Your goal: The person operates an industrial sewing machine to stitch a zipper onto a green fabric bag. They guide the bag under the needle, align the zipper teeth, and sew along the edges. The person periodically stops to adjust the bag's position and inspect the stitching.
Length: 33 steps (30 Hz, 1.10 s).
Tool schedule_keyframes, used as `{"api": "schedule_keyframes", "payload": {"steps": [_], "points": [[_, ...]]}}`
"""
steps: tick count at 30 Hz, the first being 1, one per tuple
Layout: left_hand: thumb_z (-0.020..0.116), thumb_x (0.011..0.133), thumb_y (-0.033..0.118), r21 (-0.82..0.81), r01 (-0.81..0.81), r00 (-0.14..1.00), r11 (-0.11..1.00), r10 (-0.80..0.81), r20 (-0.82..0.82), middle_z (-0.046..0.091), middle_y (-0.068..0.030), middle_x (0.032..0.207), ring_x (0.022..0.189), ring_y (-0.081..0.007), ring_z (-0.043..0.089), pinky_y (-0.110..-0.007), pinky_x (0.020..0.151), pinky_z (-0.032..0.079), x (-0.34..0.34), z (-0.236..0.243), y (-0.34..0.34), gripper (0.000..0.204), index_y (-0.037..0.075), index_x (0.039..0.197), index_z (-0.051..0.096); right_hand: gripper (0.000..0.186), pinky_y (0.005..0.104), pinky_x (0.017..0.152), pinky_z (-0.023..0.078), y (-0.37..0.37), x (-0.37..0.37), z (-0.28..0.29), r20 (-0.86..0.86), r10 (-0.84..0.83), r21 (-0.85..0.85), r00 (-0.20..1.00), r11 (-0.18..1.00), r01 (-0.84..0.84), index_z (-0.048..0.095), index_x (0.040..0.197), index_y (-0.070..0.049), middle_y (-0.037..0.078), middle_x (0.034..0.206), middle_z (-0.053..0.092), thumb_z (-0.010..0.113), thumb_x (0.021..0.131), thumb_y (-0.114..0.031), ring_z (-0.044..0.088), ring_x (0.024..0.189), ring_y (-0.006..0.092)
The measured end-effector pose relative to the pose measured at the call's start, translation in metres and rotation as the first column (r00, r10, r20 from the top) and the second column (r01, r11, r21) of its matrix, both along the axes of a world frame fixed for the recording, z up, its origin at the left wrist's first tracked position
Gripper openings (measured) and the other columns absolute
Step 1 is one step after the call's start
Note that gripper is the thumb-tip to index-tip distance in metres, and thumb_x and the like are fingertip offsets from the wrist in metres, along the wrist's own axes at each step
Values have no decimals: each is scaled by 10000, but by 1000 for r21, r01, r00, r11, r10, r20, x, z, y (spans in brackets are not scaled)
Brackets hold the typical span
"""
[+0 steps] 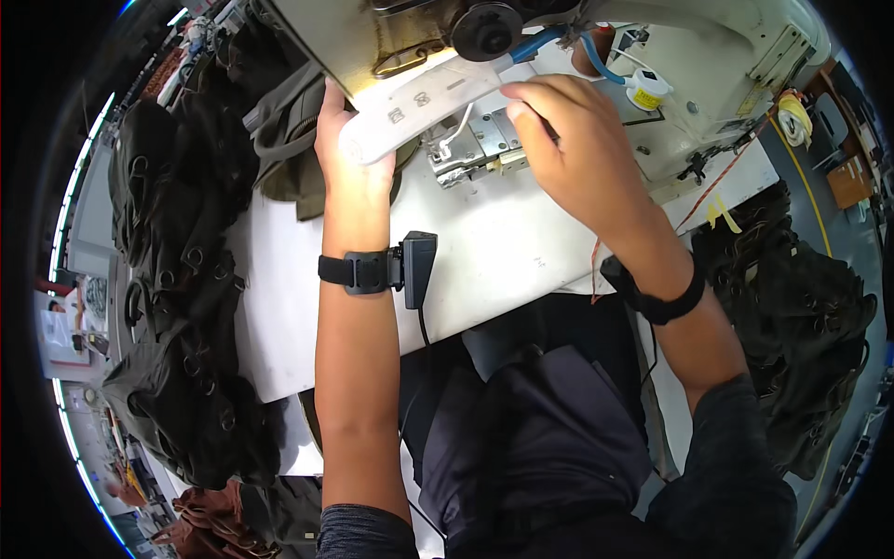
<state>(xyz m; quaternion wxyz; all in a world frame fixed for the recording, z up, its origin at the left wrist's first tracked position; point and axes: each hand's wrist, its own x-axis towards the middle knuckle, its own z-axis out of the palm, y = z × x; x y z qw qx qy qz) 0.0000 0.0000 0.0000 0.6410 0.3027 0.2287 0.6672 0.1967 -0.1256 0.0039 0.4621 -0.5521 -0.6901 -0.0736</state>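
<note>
A white sewing machine (717, 84) stands in front of me, with a long white lamp-like bar (424, 107) with small buttons slanting across its front. My left hand (346, 140) reaches up behind the bar's left end. Its fingers are mostly hidden there, beside a dark olive fabric piece (303, 191) with straps. My right hand (582, 140) is at the bar's right end, with thumb and forefinger bent close together; anything between them is too small to make out. Below the bar lie the metal needle plate (494, 135) and a thin white curved wire (458, 130).
Dark olive bags with metal rings (191, 252) are heaped along the left side of the white table (466, 252). More dark bags (792, 326) hang at right. A brown thread spool (594, 51) and a white-and-yellow bottle-like container (647, 90) stand by the machine.
</note>
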Motion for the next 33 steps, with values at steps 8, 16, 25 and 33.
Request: {"api": "schedule_keyframes", "payload": {"steps": [8,16,25,33], "points": [[588,1068,202,116,205,966,972,-220,136,663,-243,1282,1149,-372,691,-512,1006,614,24,-29,33,345,-78,1270,593,365,458,948,563,34,-8,6,-51,1,-387,999,922,-20,747,1196,-54,205,1060,761,641,910,-254,722,1015,398],[614,1046,139,274,413,889,869,-450,88,681,-205,1230,1101,-327,698,-462,938,630,5,-10,41,275,-54,1242,605,456,558,987,491,52,-23,17,54,-31,-526,998,849,54,749,1179,-117,127,1081,784,658,898,-464,725,1074,342],[533,1106,183,155,10,998,988,-19,58,652,-199,1325,1231,-307,655,-457,1084,553,19,-2,-13,323,-58,1318,572,240,497,749,426,60,-45,-23,78,-363,132,929,927,351,732,706,-97,109,698,717,723,828,-304,684,712,331],[628,1080,261,78,-118,984,990,106,145,617,-211,1388,1274,-388,622,-605,1088,512,13,-18,-44,445,-54,1345,459,220,506,717,508,52,-41,-18,6,-170,163,985,972,167,715,704,-59,168,696,706,668,848,-219,702,709,365]]}}
